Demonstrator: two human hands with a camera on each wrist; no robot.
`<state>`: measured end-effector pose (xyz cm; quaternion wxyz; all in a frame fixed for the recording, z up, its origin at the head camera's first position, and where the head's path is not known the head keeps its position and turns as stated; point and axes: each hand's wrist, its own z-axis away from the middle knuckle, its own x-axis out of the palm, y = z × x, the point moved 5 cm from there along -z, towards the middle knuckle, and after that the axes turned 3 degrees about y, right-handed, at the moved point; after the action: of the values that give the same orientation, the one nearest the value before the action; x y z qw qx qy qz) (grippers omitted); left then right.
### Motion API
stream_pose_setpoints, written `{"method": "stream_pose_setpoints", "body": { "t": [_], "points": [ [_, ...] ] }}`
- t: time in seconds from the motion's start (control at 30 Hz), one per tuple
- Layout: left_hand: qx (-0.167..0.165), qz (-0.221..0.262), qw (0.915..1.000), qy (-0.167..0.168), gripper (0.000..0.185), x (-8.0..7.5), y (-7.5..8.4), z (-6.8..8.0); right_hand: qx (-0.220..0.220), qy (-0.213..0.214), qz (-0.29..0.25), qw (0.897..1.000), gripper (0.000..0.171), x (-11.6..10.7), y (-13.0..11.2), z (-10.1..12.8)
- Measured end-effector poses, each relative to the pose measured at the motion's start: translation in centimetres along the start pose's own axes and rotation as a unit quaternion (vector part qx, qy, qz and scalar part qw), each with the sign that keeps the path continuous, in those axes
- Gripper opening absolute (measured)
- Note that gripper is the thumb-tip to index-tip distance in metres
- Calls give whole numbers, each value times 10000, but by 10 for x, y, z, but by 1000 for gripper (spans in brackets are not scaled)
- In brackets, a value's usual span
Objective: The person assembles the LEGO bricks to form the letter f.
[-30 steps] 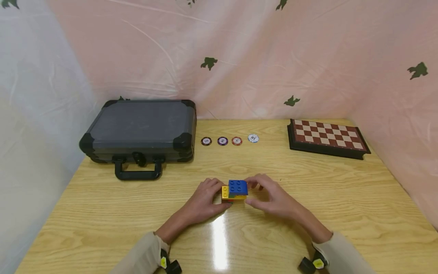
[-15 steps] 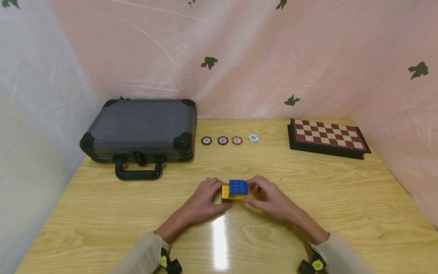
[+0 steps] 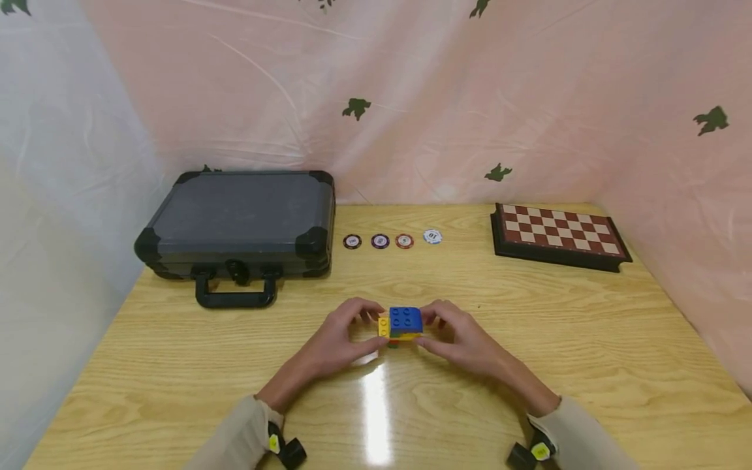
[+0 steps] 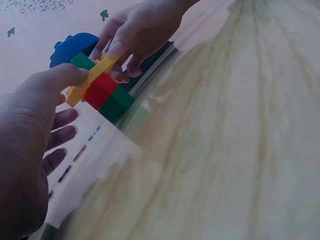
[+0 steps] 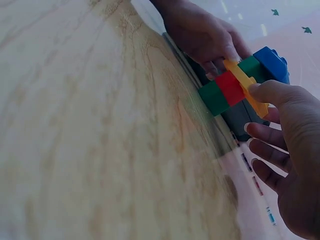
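Note:
A small stack of toy bricks (image 3: 401, 324) stands on the wooden table (image 3: 529, 339): blue on top, then a thin yellow plate, red and green below (image 4: 102, 90) (image 5: 234, 86). My left hand (image 3: 343, 339) pinches the stack from its left side, thumb on the yellow plate (image 4: 82, 84). My right hand (image 3: 455, 336) pinches it from the right, thumb against the yellow plate (image 5: 252, 95). Both sets of fingers curl round the far side of the stack.
A dark hard case (image 3: 237, 225) with a handle lies at the back left. Several poker chips (image 3: 390, 240) sit in a row behind the bricks. A folded chessboard (image 3: 558, 235) lies at the back right. Pink sheeting (image 3: 411, 98) walls the table.
Both hands and the brick stack have shifted slightly to the left and away from me; the grip looks the same.

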<state>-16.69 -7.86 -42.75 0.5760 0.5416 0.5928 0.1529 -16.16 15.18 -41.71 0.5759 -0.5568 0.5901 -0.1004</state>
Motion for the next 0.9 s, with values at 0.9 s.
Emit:
{"method": "stream_pose_setpoints", "body": {
  "t": [0.9],
  "points": [
    [-37,30,9979,650,25,-3,-4,-8,615,443,-508,9958,17,2,10,-6]
  ]
}}
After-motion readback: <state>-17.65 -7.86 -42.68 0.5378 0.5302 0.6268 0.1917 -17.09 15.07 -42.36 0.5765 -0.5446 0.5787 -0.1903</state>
